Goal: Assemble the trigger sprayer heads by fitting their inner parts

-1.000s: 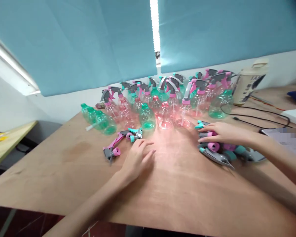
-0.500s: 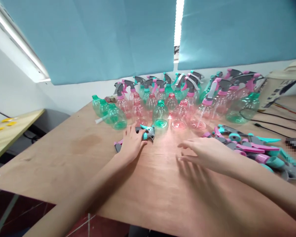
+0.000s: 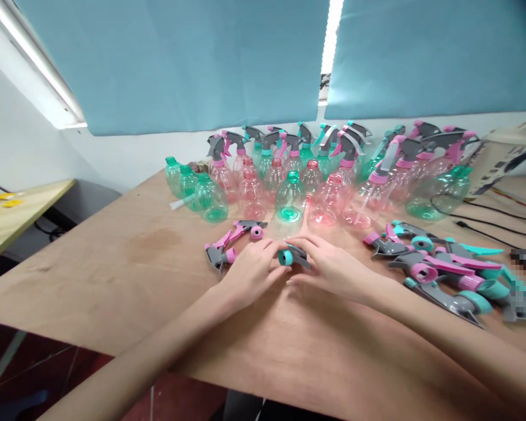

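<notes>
A grey trigger spray head with a teal collar point(image 3: 286, 257) is low over the table in front of me, between both hands. My left hand point(image 3: 255, 272) pinches it by the collar side, thumb below and fingers above. My right hand point(image 3: 331, 263) closes round its grey body from the other side, hiding part of it. Left of my left hand lie two pink-and-grey spray heads point(image 3: 219, 255). Just beyond my hands stands a green bottle point(image 3: 290, 202) with no spray head on it, beside an uncapped pink bottle point(image 3: 327, 204).
Several pink and green bottles, many with spray heads fitted point(image 3: 348, 146), line the back of the wooden table point(image 3: 127, 275). A heap of loose spray heads point(image 3: 425, 272) lies to the right. Black cables point(image 3: 495, 215) and a cream container point(image 3: 502, 152) are at the back right.
My left hand has carried the teal-collared spray head rightward from the spot beside the pink ones. My right hand has come left and now holds it too.
</notes>
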Available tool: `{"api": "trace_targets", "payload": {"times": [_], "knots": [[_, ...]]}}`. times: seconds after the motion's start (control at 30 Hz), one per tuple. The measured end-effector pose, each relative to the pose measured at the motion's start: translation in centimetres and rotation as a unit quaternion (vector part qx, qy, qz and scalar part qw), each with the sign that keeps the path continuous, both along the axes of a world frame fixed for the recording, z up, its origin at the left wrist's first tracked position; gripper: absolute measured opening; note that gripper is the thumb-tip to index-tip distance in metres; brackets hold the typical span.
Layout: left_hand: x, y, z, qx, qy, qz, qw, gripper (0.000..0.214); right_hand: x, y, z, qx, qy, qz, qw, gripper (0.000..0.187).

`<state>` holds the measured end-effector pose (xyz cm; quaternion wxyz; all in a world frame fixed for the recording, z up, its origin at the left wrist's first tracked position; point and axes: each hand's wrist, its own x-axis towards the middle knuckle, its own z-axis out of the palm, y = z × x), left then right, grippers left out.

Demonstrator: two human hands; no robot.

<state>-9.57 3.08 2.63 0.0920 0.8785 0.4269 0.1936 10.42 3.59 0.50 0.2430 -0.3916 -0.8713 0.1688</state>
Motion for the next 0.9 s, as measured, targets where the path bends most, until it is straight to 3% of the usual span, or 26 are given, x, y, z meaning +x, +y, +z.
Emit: {"api": "trace_targets", "payload": {"times": [0.13,0.27,0.37,0.53,0.67,0.73,0.8,0.9], "knots": [[0.8,-1.2,0.2,-0.085,-0.168,0.017,0.982,0.027,-0.5,-0.6,-0.3,-0.037,0.05,-0.002,0.998,0.041],[2.4,-1.8,0.0,-0.124,-0.254,0.063,0.957,0.033,0.1,-1.8,0.1,-0.152,0.167,-0.007,0.974,0.027],[4.1,-1.8,-0.5,-0.113,-0.24,0.056,0.962,0.026,1.2,-2.6,-0.3,-0.18,0.239,-0.035,0.954,0.024],[7.4,-1.2,-1.9,-0.042,-0.177,0.015,0.983,0.025,3.6,-3.5,-2.3,-0.152,0.303,-0.128,0.932,0.02],[9.0,-0.7,-2.9,0.018,-0.157,-0.024,0.987,0.032,5.7,-4.2,-3.2,-0.216,0.323,-0.037,0.921,0.063],[9.1,-0.6,-3.4,0.04,-0.146,-0.049,0.987,0.031,6.8,-4.5,-3.0,-0.231,0.299,0.01,0.926,0.074],[8.9,-0.5,-3.8,0.063,-0.142,-0.062,0.986,0.031,7.8,-4.8,-2.5,-0.194,0.265,0.001,0.945,0.07],[8.5,-0.2,-4.1,0.101,-0.145,-0.048,0.983,0.031,8.7,-5.0,-1.8,-0.098,0.241,-0.083,0.962,0.048]]}}
